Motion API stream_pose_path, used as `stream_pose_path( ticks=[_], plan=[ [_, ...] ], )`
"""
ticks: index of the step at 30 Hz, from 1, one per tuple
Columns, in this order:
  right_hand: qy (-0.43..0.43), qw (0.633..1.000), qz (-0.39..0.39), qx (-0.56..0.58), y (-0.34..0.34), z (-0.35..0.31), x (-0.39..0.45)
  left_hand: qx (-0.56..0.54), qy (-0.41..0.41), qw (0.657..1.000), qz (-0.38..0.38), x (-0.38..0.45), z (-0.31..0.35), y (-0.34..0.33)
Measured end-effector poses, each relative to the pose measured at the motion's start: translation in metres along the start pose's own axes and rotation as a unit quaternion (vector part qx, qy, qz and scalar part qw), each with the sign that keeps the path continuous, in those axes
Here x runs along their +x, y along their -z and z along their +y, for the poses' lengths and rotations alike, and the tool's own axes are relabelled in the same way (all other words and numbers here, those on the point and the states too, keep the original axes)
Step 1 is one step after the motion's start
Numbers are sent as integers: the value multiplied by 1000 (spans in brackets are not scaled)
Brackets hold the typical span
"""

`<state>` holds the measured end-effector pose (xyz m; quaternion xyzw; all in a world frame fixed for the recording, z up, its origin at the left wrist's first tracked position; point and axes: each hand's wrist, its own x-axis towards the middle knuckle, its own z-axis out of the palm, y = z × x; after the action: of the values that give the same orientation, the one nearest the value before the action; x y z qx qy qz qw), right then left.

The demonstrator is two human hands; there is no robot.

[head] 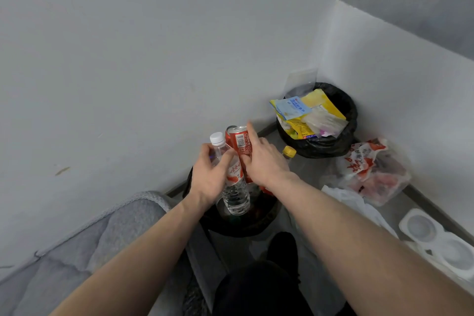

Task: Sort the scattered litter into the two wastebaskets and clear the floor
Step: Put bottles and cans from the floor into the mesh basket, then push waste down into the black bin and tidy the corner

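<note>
My left hand (209, 174) grips a clear water bottle (234, 191) with a white cap and red label, held upright over the near black-lined wastebasket (252, 226). My right hand (264, 161) holds a red drink can (241, 147) beside the bottle, index finger stretched up along it. A second red can shows just behind the first one. A yellow-capped bottle (289, 152) peeks out behind my right hand. The far black-lined wastebasket (346, 136) in the corner is stuffed with yellow and blue wrappers (301, 110).
A red-and-white plastic bag (369, 169) and a white plastic bag (351, 200) lie on the floor at right, beside a white foam tray (441, 241) along the wall. A grey cushion (107, 238) sits at left. My dark-clothed leg (269, 285) is below.
</note>
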<state>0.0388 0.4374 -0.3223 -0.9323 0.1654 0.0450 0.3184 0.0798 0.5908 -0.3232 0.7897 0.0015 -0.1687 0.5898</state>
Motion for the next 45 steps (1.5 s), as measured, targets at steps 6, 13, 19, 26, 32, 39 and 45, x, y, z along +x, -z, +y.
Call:
stream_pose_path(
  ticks=[6, 13, 19, 26, 32, 39, 45],
  plan=[
    [0, 999, 33, 36, -1, 7, -2, -5, -3, 1000, -3, -5, 6, -1],
    [4, 998, 39, 53, 12, 6, -16, 71, -43, 996, 14, -12, 10, 3],
    [-4, 998, 19, 53, 39, 15, -60, 157, -86, 981, 73, -25, 13, 16],
    [-70, 997, 35, -6, 95, 80, -129, 254, -266, 923, 116, -67, 60, 16],
    [-152, 985, 76, 9, 158, 148, -211, 328, -408, 818, -237, -126, 129, -80],
    [-302, 946, 88, 79, 197, 243, -302, 482, -242, 740, -401, -160, 81, -212],
    [-395, 900, 71, 173, 209, 330, -347, 651, -157, 582, -461, -144, 28, -254]
  ],
)
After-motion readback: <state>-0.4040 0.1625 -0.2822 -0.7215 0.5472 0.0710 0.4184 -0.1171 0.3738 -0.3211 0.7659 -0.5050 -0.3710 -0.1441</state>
